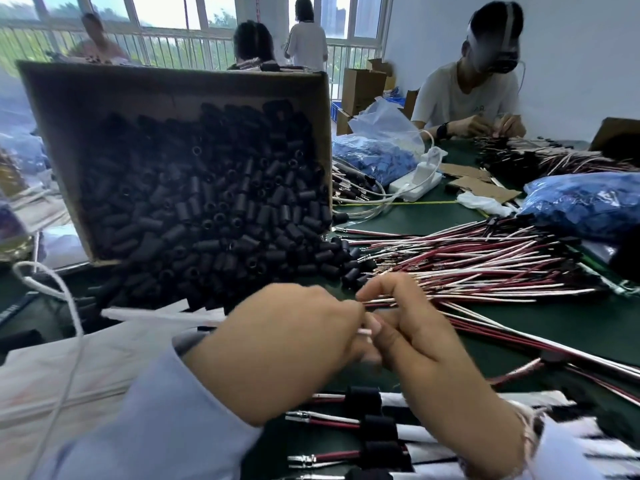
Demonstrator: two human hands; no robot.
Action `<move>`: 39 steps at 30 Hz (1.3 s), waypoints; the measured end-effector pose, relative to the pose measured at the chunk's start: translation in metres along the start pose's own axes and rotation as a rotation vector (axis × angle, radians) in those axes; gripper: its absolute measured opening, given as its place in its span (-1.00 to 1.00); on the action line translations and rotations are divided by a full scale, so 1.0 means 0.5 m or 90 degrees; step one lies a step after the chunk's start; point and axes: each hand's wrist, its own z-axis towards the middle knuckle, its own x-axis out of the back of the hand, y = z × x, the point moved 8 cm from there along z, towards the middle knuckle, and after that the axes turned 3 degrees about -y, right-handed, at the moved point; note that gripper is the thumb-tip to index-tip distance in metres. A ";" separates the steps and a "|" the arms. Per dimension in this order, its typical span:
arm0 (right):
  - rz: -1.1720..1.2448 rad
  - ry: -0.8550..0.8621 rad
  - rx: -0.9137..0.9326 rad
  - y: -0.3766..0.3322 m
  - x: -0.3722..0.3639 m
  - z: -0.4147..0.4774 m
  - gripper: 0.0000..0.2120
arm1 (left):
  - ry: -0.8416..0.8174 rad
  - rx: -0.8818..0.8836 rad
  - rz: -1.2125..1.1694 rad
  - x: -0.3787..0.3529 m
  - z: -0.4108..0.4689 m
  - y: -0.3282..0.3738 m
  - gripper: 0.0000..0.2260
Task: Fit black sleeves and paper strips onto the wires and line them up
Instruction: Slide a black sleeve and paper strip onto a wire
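My left hand (287,348) and my right hand (426,337) meet over the green table, fingers curled together. Between them they pinch a red and white wire pair (377,302) and a small white paper strip (363,331). Which hand holds which I cannot tell clearly. A tilted cardboard box (62,98) spills black sleeves (207,209) toward my hands. Loose red and white wires (485,265) fan out to the right. Finished wires with black sleeves (363,398) and paper strips lie in a row below my hands.
White paper strips (162,315) lie left of my hands. A white power strip (415,188) and blue bags (585,202) sit farther back. A person (474,95) works across the table, others stand by the windows. A white cord (69,306) hangs at left.
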 end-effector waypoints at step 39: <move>-0.306 -0.233 -0.077 0.011 0.017 -0.005 -0.50 | -0.212 0.024 -0.548 -0.059 0.015 -0.042 -0.72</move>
